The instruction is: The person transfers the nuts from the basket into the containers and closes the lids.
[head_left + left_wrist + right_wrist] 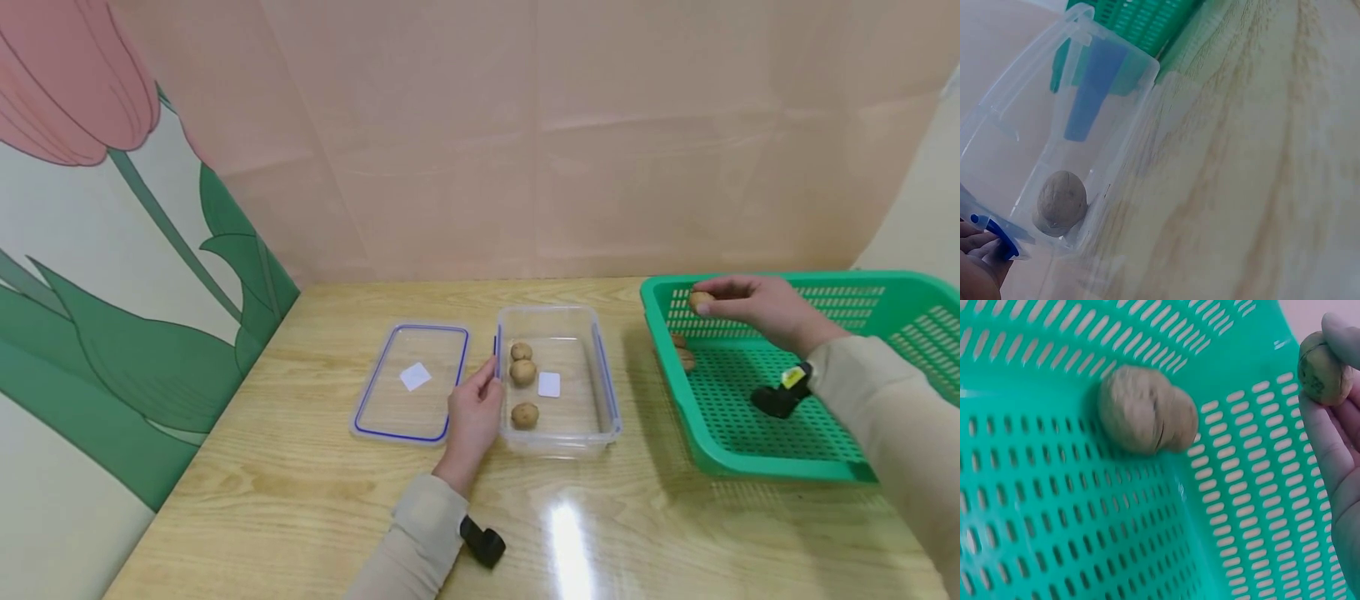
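My right hand [765,308] pinches a walnut [1321,370] between thumb and fingers, above the far left part of the green basket [675,400]. Two more walnuts [1147,411] sit against the basket wall, partly hidden by the rim in the head view. With its fingers at the left side flap, my left hand [477,412] holds the clear plastic box [558,435]. Three walnuts [522,372] lie along the left side inside this box, two of them close together. A white square label [549,384] shows on its bottom.
Left of the box lies its clear lid [375,408] with a blue seal and a white label [415,377], partly overlapped by my left hand. Everything stands on a wood-grain table [285,492]. A pinkish sheet [525,167] covers the wall behind.
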A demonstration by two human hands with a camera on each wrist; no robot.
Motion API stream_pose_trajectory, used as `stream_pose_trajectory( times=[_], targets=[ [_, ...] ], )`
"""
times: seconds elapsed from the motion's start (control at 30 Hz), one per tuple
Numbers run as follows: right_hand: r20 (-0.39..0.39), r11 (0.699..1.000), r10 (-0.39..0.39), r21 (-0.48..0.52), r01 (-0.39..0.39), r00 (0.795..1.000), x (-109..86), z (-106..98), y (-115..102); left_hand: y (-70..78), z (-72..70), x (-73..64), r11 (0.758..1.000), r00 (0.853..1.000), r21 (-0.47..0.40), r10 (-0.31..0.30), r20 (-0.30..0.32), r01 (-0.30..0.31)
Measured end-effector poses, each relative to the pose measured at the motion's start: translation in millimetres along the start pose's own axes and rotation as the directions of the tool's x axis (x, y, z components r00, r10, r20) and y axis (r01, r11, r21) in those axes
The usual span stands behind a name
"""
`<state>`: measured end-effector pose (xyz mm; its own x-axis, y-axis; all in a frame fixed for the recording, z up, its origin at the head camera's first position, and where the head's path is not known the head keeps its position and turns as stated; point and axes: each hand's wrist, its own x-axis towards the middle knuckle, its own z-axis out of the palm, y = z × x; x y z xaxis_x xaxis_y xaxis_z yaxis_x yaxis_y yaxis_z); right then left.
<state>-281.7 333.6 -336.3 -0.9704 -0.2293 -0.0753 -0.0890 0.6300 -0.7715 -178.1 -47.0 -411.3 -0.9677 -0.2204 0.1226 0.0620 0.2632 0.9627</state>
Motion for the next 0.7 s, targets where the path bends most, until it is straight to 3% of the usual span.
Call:
stream_pose_trajectory(
  times=[0.43, 0.7],
  targets=[
    [-0.031, 0.981, -0.077, 0.173, 0.082, 0.997, 4.3, 16.0, -26.7, 0.9, 0.8, -1.3, 1.0, 1.0, 0.003, 0.021, -0.01, -0.021],
    [-0.009, 0.957, -0.125, 0.263, 0.123, 0.992, 7.3, 30.9, -48.2, 2.0, 0.2, -1.2, 1.0, 1.0, -0.02, -0.017, 0.011, 0.017]
  ],
)
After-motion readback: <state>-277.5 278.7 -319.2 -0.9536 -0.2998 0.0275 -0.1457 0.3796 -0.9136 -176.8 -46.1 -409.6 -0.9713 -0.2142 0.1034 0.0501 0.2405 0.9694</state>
